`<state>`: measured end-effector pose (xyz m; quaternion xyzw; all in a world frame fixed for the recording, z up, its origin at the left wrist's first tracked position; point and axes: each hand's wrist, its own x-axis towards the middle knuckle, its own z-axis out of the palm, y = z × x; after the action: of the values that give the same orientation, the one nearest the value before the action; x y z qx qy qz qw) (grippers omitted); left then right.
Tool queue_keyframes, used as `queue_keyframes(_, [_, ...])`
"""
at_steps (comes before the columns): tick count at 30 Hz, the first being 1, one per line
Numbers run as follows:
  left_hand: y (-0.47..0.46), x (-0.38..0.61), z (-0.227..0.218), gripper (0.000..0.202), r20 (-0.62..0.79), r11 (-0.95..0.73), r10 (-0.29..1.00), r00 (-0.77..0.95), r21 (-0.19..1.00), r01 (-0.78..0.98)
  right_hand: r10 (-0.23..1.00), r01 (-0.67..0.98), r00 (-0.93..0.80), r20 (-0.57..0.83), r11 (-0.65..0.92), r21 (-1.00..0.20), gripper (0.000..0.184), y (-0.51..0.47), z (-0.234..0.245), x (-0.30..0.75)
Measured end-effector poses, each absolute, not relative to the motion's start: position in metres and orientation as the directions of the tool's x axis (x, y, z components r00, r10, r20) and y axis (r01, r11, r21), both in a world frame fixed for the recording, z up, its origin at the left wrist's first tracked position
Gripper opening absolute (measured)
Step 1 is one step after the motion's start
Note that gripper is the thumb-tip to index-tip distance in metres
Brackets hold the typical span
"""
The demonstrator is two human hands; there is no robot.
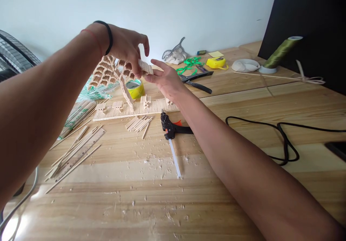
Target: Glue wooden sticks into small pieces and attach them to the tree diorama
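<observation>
Overhead of the slatted base (155,106), both hands met at the stick-built canopy (104,73), whose slanting post came down onto that base. The left hand (127,46) reached over the canopy with one digit laid against its right part and another finger bent in the air; whether it pinched could not be told. The right hand (167,82) touched the right end with its thumb, the forefinger stretched out above; its grip could not be made out either. Small table-like pieces (117,106) stood along the base, and a yellow tape roll (137,89) sat just behind it. In front lay short sticks (138,123) and a glue gun (169,125), partly hidden by the right forearm. Farther out were a ruler (92,140) among long sticks to the left, and a yellow tape measure (215,63) toward the wall (162,10).
</observation>
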<state>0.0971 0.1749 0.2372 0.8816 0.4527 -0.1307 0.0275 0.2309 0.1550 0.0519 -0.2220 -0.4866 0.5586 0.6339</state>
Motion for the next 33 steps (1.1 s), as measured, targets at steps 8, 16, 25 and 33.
queue_keyframes(8, [0.174, 0.100, 0.236, 0.084, -0.257, -0.583, 0.798, 0.544, -0.104, 0.806, 0.929, -0.474, -0.082, 0.361, 0.282, -0.834, 0.053, 0.153, 0.053, 0.231])
queue_keyframes(16, [0.178, 0.096, 0.237, 0.085, -0.262, -0.570, 0.802, 0.537, -0.069, 0.819, 0.950, -0.541, -0.055, 0.308, 0.231, -0.808, 0.048, 0.145, 0.061, 0.228])
queue_keyframes(25, [0.177, 0.100, 0.237, 0.085, -0.316, -0.562, 0.798, 0.513, -0.082, 0.823, 0.933, -0.550, -0.124, 0.337, 0.218, -0.806, 0.046, 0.145, 0.063, 0.235])
queue_keyframes(33, [0.175, 0.099, 0.243, 0.056, -0.367, -0.579, 0.780, 0.507, -0.117, 0.807, 0.934, -0.585, -0.170, 0.315, 0.162, -0.795, 0.042, 0.142, 0.067, 0.240])
